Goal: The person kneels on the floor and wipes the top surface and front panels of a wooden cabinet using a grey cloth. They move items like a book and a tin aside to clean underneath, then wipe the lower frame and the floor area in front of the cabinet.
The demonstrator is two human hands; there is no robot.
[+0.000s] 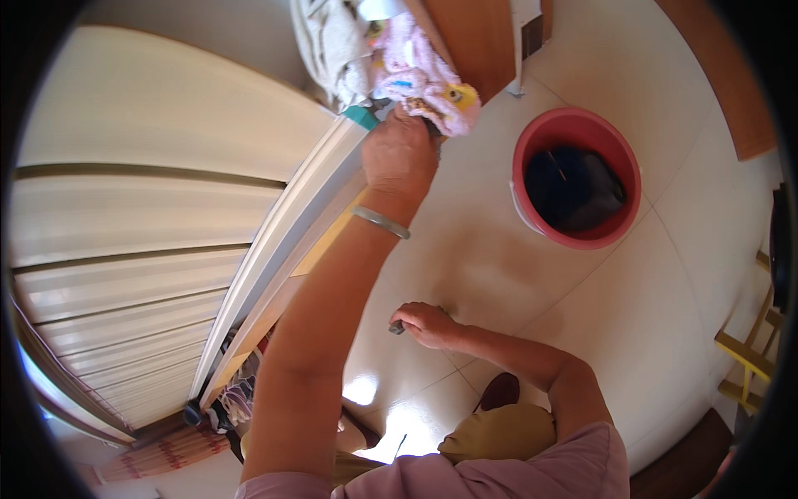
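My left hand [399, 153], with a pale bangle [380, 222] at the wrist, reaches to the far corner of a long cream slatted panel [149, 215]. Its fingers are partly hidden against a patterned pink towel [458, 103], with something dark beside them; whether they grip it cannot be told. A teal piece [361, 116] covers the panel's corner, just left of that hand. Lower down, above the tiled floor, my right hand [430, 324] is closed around a small dark grey object [396, 327], mostly hidden by the fingers.
On the floor at right stands a pink bucket [634, 181] holding dark cloth [573, 184]. A whitish cloth [336, 53] lies beside the towel, next to a brown wooden cabinet [480, 43]. Yellow legs of furniture [745, 355] show at far right. Shoes and other items [240, 393] sit under the panel.
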